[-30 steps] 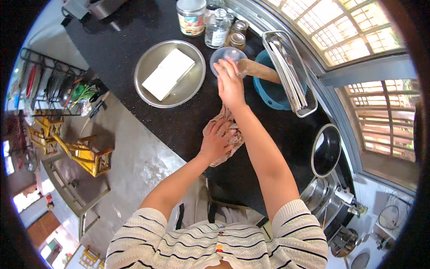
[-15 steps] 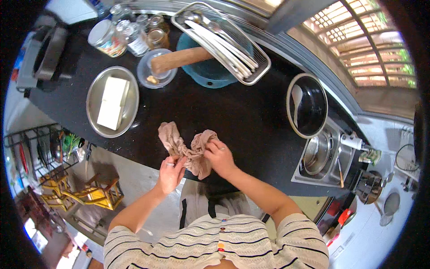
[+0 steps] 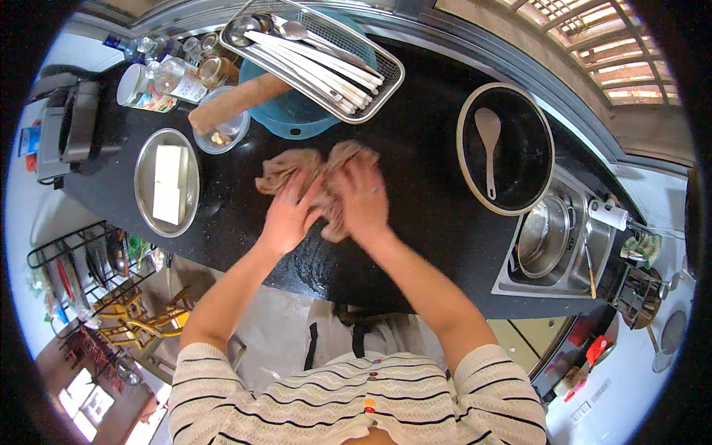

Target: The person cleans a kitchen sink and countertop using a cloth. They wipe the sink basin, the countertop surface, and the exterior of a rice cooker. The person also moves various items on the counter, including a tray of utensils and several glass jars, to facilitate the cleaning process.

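Though under basket (image 3: 403,72), basin (image 3: 271,124) near cloth (image 3: 334,224)

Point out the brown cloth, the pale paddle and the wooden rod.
Brown cloth (image 3: 289,164), head view: its upper-left folds.
Pale paddle (image 3: 488,133), head view: its broad blade.
Wooden rod (image 3: 240,103), head view: midway along its length.

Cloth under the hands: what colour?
The cloth is dusty pinkish-brown, seen in the head view, slightly motion-blurred.
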{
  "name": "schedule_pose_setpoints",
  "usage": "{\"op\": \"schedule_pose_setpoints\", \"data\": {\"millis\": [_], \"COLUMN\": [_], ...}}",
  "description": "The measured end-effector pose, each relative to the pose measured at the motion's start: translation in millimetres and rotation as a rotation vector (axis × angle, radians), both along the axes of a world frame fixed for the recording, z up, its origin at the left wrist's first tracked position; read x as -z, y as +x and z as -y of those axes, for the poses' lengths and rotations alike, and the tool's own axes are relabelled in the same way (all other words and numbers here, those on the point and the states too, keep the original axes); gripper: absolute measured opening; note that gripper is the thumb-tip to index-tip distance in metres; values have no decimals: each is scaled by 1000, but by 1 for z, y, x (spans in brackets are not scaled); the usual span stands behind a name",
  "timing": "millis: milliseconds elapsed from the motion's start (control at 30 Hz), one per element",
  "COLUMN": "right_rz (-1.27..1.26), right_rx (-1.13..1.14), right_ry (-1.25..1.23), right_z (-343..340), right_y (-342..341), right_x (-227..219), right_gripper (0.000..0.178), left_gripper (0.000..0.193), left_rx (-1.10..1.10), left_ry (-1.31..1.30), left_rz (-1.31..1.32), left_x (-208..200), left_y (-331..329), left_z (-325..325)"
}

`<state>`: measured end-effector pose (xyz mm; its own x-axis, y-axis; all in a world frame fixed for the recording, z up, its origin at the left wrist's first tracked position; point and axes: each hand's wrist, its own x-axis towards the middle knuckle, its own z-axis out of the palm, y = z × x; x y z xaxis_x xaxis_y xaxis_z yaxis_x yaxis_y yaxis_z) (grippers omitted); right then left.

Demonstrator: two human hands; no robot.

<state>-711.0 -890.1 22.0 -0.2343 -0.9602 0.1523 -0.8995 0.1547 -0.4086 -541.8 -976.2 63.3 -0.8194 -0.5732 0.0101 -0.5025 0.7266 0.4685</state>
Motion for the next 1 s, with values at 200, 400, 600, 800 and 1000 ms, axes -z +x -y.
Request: {"op": "schedule_pose_setpoints", "data": {"millis": [200,400,600,800,1000], "right_rz": [-165,-59,34,223,31], "right_rx": [356,309,-49,-82,341], "right_ry": [-88,-122,26,150,136], "right_z": [72,49,-127,-288,-220], "right_y": [-129,-127,-66,-49,22], "right_x": [19,26,13,-12,-17], "right_gripper": [42,47,35,58,73], "left_gripper": [53,41,45,54,78], "left_rx": [117,-9,61,-132,-59], "left_ry": [-62,-168,99,186,51], "left_rz": [-208,-239,-192,-112,-54], "left_x": [45,47,20,24,30], "left_y": [-122,-140,-36,-31,-32], "left_z": [46,19,-113,-235,-171]}}
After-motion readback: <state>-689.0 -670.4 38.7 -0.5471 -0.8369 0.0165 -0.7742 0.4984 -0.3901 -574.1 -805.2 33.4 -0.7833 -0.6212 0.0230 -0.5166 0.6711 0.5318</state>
